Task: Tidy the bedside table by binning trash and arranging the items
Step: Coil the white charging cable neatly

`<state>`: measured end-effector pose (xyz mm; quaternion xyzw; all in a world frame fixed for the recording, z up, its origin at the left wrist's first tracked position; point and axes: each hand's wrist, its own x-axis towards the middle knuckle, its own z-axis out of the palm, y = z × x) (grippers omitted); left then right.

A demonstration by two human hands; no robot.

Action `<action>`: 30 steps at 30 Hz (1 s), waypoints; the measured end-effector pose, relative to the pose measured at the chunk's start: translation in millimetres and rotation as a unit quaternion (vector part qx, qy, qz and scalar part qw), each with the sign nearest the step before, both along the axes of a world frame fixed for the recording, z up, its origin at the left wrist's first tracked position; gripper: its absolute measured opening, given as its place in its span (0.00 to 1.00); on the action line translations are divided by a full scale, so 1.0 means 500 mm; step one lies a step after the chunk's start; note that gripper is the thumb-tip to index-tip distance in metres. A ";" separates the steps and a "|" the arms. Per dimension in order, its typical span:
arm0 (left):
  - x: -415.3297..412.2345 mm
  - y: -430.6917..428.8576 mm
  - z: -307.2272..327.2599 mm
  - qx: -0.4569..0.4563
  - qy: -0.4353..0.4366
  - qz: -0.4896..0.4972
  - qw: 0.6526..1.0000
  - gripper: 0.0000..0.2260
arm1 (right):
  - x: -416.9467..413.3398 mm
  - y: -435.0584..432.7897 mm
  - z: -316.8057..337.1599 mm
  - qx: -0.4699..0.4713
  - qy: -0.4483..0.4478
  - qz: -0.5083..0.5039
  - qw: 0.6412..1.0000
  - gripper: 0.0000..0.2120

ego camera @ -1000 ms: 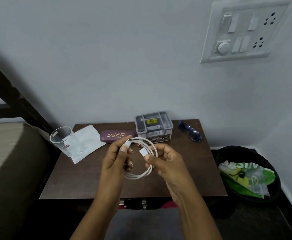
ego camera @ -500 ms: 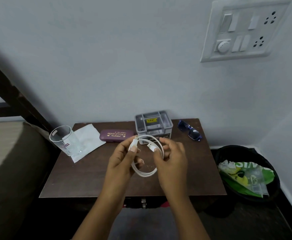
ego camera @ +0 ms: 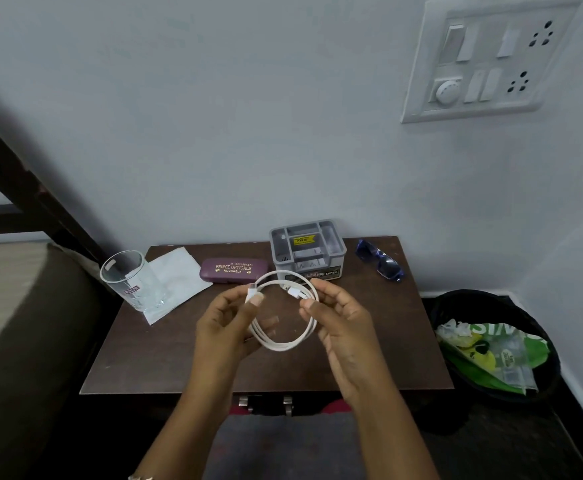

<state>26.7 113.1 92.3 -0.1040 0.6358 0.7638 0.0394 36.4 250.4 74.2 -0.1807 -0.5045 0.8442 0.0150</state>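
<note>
Table (ego camera: 186,362) back row, left to right: glass (ego camera: 129,280) on a napkin (ego camera: 179,278), glasses case (ego camera: 233,270), organizer box (ego camera: 307,251), sunglasses (ego camera: 382,259). Bin (ego camera: 456,306) on the floor right of it.

A dark brown bedside table (ego camera: 179,362) stands against the wall. Along its back edge, from the left corner: a clear glass (ego camera: 129,278) resting on a white napkin (ego camera: 179,277), a maroon spectacle case (ego camera: 233,270), a grey compartmented organiser (ego camera: 307,249) and blue sunglasses (ego camera: 382,261) at the right corner.
</note>
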 end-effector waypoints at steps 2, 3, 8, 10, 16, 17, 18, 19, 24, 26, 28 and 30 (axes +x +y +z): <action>-0.005 -0.003 -0.004 -0.043 0.015 0.030 0.999 0.07 | 0.001 -0.003 -0.002 0.031 0.007 0.021 0.999 0.15; -0.007 -0.004 -0.006 -0.055 0.020 0.045 0.997 0.06 | 0.002 -0.006 0.000 0.035 0.008 0.025 0.999 0.16; -0.010 -0.001 -0.010 -0.019 0.023 0.092 0.995 0.01 | 0.003 -0.013 0.004 0.006 0.002 0.001 1.000 0.17; -0.009 0.001 -0.010 -0.002 0.027 0.092 0.995 0.03 | 0.001 -0.011 0.000 -0.002 0.001 -0.007 1.000 0.17; -0.016 -0.011 -0.009 0.071 -0.015 0.070 0.995 0.06 | -0.003 -0.011 -0.006 -0.030 0.006 -0.011 0.999 0.13; -0.019 -0.013 -0.010 0.087 -0.035 0.059 0.994 0.06 | -0.003 -0.010 -0.007 -0.028 0.008 -0.011 0.999 0.13; -0.022 -0.014 -0.012 0.100 -0.052 0.047 0.992 0.06 | -0.003 -0.008 -0.008 -0.029 0.011 -0.013 0.999 0.13; -0.025 -0.016 -0.014 0.112 -0.065 0.034 0.991 0.06 | -0.002 -0.007 -0.009 -0.034 0.012 -0.015 0.999 0.13; -0.029 -0.020 -0.036 0.131 -0.072 -0.001 0.989 0.11 | -0.003 -0.001 -0.029 -0.086 -0.006 -0.023 0.996 0.13; -0.026 -0.020 -0.050 0.131 -0.070 -0.001 0.989 0.12 | -0.003 -0.003 -0.042 -0.062 -0.021 -0.013 0.998 0.13; -0.024 -0.019 -0.069 0.115 -0.077 0.001 0.990 0.12 | -0.003 -0.007 -0.057 -0.022 -0.030 -0.004 0.999 0.12; -0.020 -0.017 -0.090 0.094 -0.082 0.007 0.992 0.11 | -0.003 -0.011 -0.075 0.019 -0.043 -0.004 0.999 0.13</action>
